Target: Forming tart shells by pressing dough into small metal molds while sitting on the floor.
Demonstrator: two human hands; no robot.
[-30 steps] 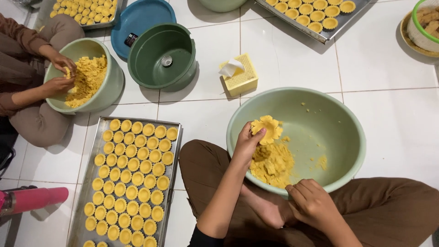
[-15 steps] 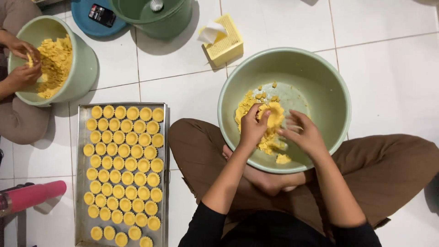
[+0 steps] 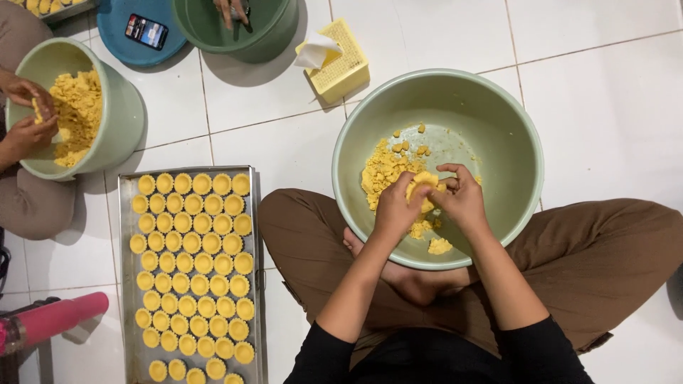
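A pale green bowl [image 3: 512, 121] rests against my crossed legs and holds crumbly yellow dough [image 3: 380, 174]. Over the bowl, my left hand [image 3: 395, 210] and my right hand [image 3: 464, 199] meet around one lump of yellow dough [image 3: 421, 181]. Both hands press on it with bent fingers. Loose crumbs lie on the bowl's bottom below my hands.
A metal tray [image 3: 126, 299] of several small yellow tart shells lies on the white tiled floor at my left. Another person's hands [image 3: 25, 114] work dough in a second green bowl [image 3: 121, 121]. A yellow tissue box [image 3: 345, 67], a dark green tub [image 3: 270, 35], a phone [image 3: 146, 30] on a blue lid and a pink cylinder [image 3: 53, 318] lie around.
My right hand has come off my leg into the bowl and joined the left on the dough lump. The view has shifted, so the bowl sits more central.
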